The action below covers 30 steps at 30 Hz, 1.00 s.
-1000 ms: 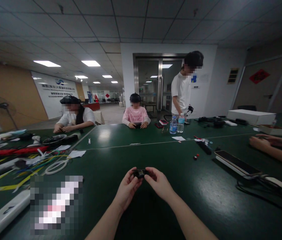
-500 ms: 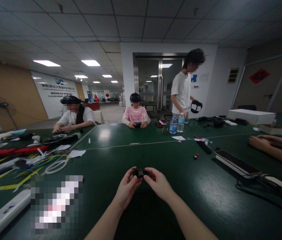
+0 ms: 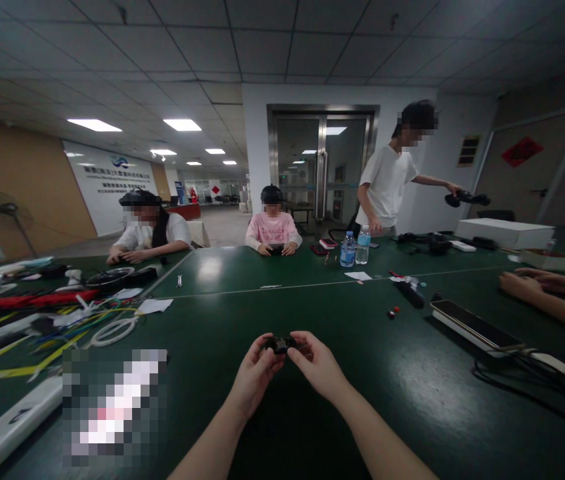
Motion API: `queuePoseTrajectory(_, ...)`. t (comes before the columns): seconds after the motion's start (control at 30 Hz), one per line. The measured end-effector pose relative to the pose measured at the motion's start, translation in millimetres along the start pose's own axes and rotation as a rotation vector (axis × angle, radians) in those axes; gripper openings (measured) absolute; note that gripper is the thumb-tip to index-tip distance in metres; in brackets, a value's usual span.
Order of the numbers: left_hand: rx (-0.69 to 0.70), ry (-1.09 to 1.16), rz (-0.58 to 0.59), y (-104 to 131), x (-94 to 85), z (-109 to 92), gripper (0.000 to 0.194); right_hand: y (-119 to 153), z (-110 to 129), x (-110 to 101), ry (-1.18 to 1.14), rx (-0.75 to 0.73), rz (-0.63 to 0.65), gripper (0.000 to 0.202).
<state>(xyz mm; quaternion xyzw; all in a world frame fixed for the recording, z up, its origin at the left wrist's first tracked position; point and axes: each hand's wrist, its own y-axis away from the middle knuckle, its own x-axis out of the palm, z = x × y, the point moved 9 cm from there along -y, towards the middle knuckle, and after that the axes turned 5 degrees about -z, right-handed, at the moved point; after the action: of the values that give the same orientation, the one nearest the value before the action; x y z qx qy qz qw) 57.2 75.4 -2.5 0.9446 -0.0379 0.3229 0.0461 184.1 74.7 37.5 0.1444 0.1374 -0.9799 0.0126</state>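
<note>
A small black object with a dark, boxy body is held between my two hands over the near middle of the green table. My left hand has its thumb and fingers closed around the left end. At the right end, my right hand pinches it between thumb and fingers. The fingertips cover both ends, and its exact kind cannot be made out. Beyond my hands to the right lie small red and black bits.
To the left are tangled cables, a white bar and a blurred-out item. On the right lie a phone and black cords. Two water bottles stand farther back. Several people surround the table; one person stands holding a black headset.
The standing person has shifted right and swung the black headset out to the right over the table's far side. My hands and the small black object stay nearly in place.
</note>
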Motion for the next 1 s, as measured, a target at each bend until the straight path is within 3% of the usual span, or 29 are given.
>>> queuePoseTrajectory(0.47,0.011,-0.076,0.081,2.3,5.3,2.5,0.040,5.5,18.3,0.8,0.073,-0.097,0.029,0.025)
queuePoseTrajectory(0.73,0.033,-0.118,0.053,0.4,3.4,3.2,0.041,3.7,12.7,5.4,0.063,-0.109,0.054,0.017)
queuePoseTrajectory(1.0,0.051,-0.114,0.078,0.3,6.1,3.2,0.039,2.4,17.5,-1.1,-0.003,-0.134,-0.019,0.012)
